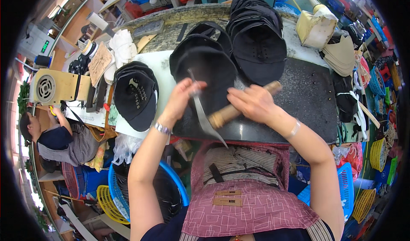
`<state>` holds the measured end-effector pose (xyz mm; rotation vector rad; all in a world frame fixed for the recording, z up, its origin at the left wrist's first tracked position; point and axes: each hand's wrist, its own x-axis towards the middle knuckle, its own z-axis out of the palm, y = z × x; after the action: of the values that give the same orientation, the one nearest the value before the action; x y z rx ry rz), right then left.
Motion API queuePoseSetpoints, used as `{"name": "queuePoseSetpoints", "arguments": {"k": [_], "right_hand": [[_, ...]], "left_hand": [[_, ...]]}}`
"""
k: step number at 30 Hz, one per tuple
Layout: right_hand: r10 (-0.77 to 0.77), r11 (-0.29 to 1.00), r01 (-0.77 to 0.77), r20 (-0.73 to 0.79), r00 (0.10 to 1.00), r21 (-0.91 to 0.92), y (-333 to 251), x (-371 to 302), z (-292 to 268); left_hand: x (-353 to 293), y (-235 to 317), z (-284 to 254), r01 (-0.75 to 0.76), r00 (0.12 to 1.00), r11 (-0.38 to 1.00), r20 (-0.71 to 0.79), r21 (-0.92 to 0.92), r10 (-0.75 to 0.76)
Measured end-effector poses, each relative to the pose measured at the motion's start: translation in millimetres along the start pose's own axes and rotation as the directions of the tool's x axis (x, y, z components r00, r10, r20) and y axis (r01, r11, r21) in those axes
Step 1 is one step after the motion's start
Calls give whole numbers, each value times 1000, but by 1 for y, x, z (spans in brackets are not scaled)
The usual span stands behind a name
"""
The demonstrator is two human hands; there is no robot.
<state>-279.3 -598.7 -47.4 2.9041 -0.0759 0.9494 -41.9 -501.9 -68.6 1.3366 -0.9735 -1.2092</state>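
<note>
My left hand (183,96) is closed on a thin grey curved strip (202,120), smeared by motion, whose lower end reaches toward the table's near edge. In my right hand (252,103) is a wooden stick-like tool (224,115), also blurred. It slants from the lower left to the upper right, with a thicker pale end. Just beyond both hands lies a black cap (200,57), its brim toward me. To its right rises a stack of black caps (261,61). More black caps (136,98), with rows of small metal rings on top, sit left of my left hand.
A dark board (307,100) covers the table's right part. A cream machine (53,87) stands at the left, near another person (64,138). Beige brim-shaped pieces (339,55) lie at the right. A blue basket (173,179) is below the table's left edge.
</note>
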Motion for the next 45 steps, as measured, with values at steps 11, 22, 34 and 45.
{"name": "queuePoseSetpoints", "arguments": {"k": [11, 22, 34, 45], "right_hand": [[327, 777, -531, 504, 799, 338, -57, -84, -104], [474, 550, -770, 638, 607, 324, -68, -66, -93], [315, 696, -463, 345, 884, 549, -30, -15, -93], [541, 562, -644, 359, 761, 519, -19, 9, -110]], "left_hand": [[-88, 16, 48, 41, 982, 998, -188, 40, -32], [-62, -30, 53, -125, 965, 917, -170, 379, 201], [-64, -18, 58, -431, 832, 313, 238, 846, 502], [-47, -25, 55, -273, 880, 667, -100, 694, 464]]}}
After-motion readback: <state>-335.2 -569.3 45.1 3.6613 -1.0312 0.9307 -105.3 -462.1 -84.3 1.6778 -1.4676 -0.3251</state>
